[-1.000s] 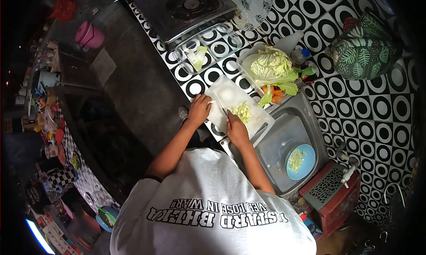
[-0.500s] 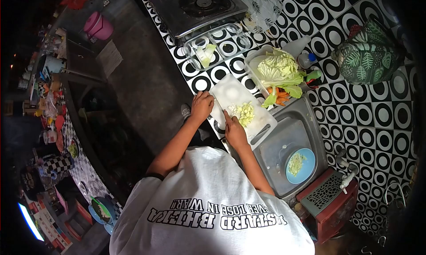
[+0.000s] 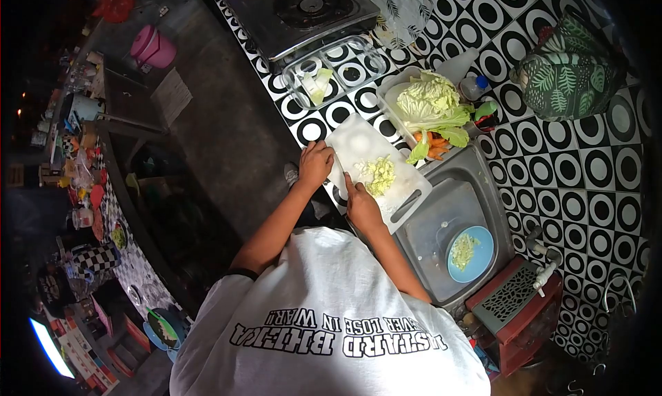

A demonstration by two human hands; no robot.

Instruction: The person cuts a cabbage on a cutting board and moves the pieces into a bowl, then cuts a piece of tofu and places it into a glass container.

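Observation:
A white cutting board (image 3: 358,135) lies on the tiled counter, partly over the sink's edge. Chopped pale-green cabbage (image 3: 379,176) is heaped on its middle. At the board's left edge rests my left hand (image 3: 316,164), fingers bent together; whatever is under them is hidden. My right hand (image 3: 363,206) is closed around a knife (image 3: 343,167), index finger stretched forward along it. Only a thin line of the blade shows, pointing toward my left fingertips. To the right of the board, a napa cabbage (image 3: 431,103) and carrots (image 3: 433,146) sit in a plastic tub (image 3: 388,106).
A blue bowl (image 3: 488,261) with chopped pieces stands in the metal sink (image 3: 441,292), near the faucet (image 3: 545,275). Beyond the board are a glass dish (image 3: 296,75) holding cabbage pieces and a gas stove (image 3: 276,23). A leaf-patterned bag (image 3: 569,78) lies at right.
The view has shifted slightly. My right hand has moved a little left and back, close to the left hand. The left hand stays at the board's edge.

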